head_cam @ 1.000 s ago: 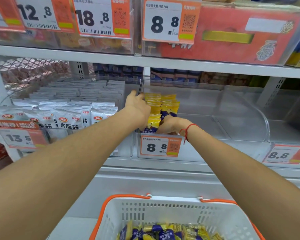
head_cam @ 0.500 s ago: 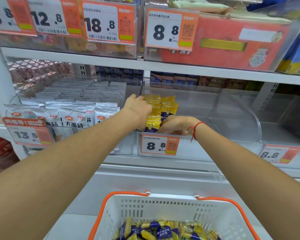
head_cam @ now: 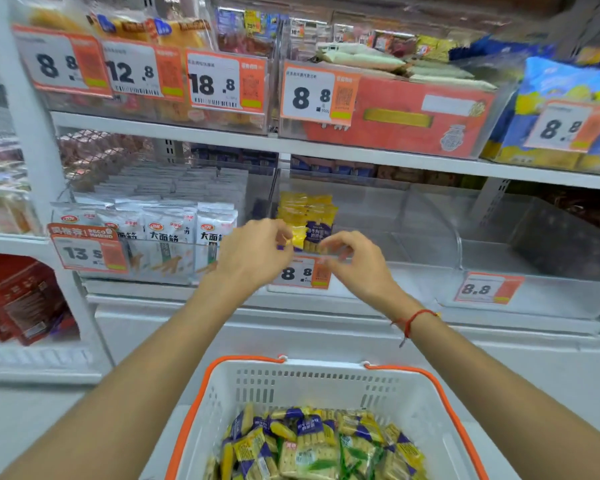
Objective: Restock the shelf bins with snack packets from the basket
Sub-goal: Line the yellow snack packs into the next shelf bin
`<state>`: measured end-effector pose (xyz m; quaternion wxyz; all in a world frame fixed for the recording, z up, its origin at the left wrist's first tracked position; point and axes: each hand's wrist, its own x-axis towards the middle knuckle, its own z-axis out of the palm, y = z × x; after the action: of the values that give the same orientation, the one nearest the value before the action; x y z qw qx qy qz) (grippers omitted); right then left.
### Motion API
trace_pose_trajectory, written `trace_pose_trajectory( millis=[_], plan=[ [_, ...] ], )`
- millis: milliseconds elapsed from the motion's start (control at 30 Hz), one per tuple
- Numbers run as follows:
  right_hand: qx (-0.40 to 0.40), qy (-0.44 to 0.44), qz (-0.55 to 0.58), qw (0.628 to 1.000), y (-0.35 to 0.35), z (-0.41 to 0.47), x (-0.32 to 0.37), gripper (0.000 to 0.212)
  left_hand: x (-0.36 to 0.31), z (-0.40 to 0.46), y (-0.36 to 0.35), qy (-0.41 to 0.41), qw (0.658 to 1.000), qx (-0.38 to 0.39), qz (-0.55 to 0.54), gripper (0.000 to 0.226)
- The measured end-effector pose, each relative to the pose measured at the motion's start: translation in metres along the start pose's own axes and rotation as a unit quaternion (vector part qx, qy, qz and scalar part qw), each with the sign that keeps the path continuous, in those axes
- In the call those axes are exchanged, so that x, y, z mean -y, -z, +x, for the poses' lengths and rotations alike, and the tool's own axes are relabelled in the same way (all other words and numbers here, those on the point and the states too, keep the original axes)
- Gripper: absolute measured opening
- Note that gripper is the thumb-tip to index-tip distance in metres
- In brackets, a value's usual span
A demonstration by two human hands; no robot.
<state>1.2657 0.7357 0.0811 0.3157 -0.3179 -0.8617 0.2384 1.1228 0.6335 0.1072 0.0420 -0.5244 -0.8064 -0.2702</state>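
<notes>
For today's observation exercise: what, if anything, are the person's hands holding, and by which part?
Neither hand clearly holds anything. The left hand and right hand hover with loosely curled fingers before the yellow snack packets; blur hides any contact.

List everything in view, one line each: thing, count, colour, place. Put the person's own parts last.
Yellow-and-purple snack packets: a small stack, left end of the clear plastic shelf bin, middle shelf.
White plastic basket with orange handles: one, bottom centre, holding many yellow, purple and green packets.
Silver-white snack bags: many, bin left of the stack.
Orange-and-white price tags: several, on bin fronts.
Red carton: one, top shelf.
Red string bracelet: one, right wrist.
Left hand: fingers curled, in front of the stack; a grip cannot be told.
Right hand: fingers loosely curled, holding nothing visible.
</notes>
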Motion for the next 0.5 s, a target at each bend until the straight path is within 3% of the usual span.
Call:
trace_pose_trajectory(
  millis=[133, 300, 500],
  plan=[
    [0.067, -0.067, 0.044, 0.995, -0.014, -0.060, -0.020, 0.014, 0.009, -0.053, -0.032, 0.066, 0.995, 0.054, -0.042, 0.023],
    [0.204, -0.169, 0.102, 0.959, -0.046, -0.128, -0.059, 0.014, 0.035, -0.107, -0.088, 0.131, 0.973, 0.168, -0.083, 0.023],
    [0.347, -0.269, 0.043, 0.897, -0.117, -0.203, -0.106, 0.020, 0.072, -0.178, -0.161, 0.200, 0.925, 0.310, -0.095, 0.027]
  ],
)
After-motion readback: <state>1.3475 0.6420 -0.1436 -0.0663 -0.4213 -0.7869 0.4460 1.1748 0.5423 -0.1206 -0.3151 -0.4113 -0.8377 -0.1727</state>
